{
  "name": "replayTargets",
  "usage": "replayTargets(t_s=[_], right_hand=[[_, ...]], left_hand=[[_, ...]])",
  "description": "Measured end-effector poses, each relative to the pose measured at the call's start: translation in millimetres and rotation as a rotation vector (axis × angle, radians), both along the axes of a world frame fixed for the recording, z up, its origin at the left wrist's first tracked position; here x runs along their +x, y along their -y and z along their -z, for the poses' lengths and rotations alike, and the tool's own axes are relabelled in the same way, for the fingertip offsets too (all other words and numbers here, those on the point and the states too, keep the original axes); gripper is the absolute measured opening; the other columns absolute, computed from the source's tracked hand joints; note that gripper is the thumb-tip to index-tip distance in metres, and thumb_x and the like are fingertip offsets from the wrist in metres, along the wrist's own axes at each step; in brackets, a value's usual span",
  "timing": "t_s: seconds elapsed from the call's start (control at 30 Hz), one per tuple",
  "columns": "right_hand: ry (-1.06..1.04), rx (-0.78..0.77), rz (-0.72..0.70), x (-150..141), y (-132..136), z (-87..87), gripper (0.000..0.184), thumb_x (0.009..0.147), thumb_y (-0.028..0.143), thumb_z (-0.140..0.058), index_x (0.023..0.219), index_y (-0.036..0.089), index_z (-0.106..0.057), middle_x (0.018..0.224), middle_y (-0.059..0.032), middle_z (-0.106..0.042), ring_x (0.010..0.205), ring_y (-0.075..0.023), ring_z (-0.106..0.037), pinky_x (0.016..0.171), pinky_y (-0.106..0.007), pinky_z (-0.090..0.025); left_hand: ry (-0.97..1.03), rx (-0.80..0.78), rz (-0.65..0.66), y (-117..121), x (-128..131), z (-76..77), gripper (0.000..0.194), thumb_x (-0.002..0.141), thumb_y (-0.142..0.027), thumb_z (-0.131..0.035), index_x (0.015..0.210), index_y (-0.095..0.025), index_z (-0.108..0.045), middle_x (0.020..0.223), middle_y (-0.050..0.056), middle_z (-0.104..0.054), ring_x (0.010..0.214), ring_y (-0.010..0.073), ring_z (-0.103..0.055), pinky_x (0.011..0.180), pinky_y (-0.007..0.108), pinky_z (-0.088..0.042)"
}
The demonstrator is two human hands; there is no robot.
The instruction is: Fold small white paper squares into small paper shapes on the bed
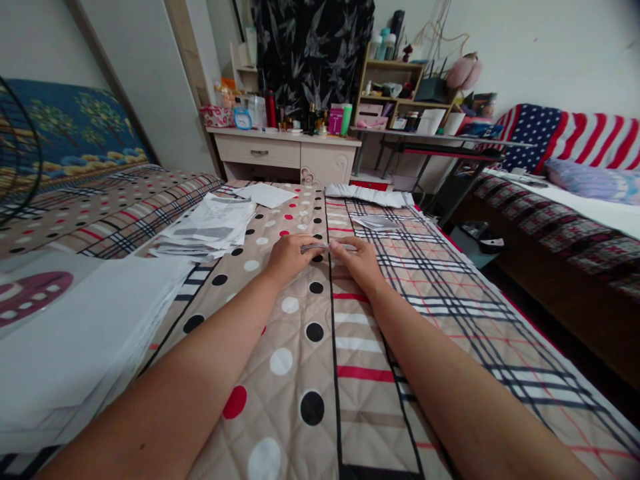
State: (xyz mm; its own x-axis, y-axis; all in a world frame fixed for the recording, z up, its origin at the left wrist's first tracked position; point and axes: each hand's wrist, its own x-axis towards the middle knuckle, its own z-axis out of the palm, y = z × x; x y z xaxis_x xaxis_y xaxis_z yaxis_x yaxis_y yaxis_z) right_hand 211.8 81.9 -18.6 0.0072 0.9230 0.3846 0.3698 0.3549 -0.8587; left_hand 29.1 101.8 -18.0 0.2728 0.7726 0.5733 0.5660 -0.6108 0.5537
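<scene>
Workpiece: one thin strip (pixel 315 247), greyish white with a faint sheen, presented nearly edge-on. It is located just above or on the patterned bedspread (pixel 360 393), between the two hands, over the column of black dots; contact with the cloth cannot be confirmed. Its material cannot be determined; paper or thin film is likely.

Grip, left hand (pixel 293 257): thumb and fingers pinching the left part of the strip. Grip, right hand (pixel 356 257): fingertips pinching the right part. The two grips stand close to each other, with a short length of the strip exposed between them.

Handling: the strip should be light, flexible and easily creased. If it is film, the surface may prove slippery. Take hold near both ends, thumb opposed to fingers, with light and even pressure; avoid pulling hard across the middle, where a thin piece could tear.

Appearance: narrow, pale, without legible marking; most of its face is turned away or covered by fingers. Surrounding items: a paper stack (pixel 215 223) lies beyond the left hand, and a flat sheet (pixel 377 222) lies beyond the right hand
</scene>
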Motion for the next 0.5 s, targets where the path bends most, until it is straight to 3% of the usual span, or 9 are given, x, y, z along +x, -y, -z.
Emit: replayTargets(t_s=[0.13,0.27,0.5], right_hand=[[-0.036,0.017,-0.121,-3,2,-0.4,0.027,0.070,0.040,-0.073,0.081,0.015,-0.073,0.074,-0.0049,-0.070,0.066,-0.0158,-0.060,0.060,-0.025,-0.043],[-0.011,0.013,-0.078,0,2,0.5,0.023,0.070,0.035,-0.072,0.072,0.013,-0.073,0.064,-0.0040,-0.067,0.059,-0.0139,-0.055,0.055,-0.025,-0.039],[0.100,-0.025,-0.076,8,-2,5.3,0.026,0.078,0.035,-0.062,0.081,0.013,-0.075,0.070,-0.0054,-0.071,0.062,-0.0165,-0.059,0.058,-0.027,-0.042]], left_hand=[[-0.064,-0.070,-0.075,1,1,-0.8,0.017,0.078,-0.031,-0.068,0.090,-0.023,-0.077,0.088,0.004,-0.076,0.081,0.0198,-0.068,0.073,0.028,-0.050],[-0.154,-0.085,-0.125,5,6,-4.3,0.014,0.079,-0.031,-0.067,0.087,-0.026,-0.077,0.084,0.003,-0.076,0.080,0.0206,-0.068,0.071,0.029,-0.048],[-0.247,-0.110,-0.201,-1,-6,-2.4,0.023,0.086,-0.034,-0.056,0.092,-0.024,-0.076,0.087,0.006,-0.075,0.079,0.0223,-0.067,0.068,0.031,-0.046]])
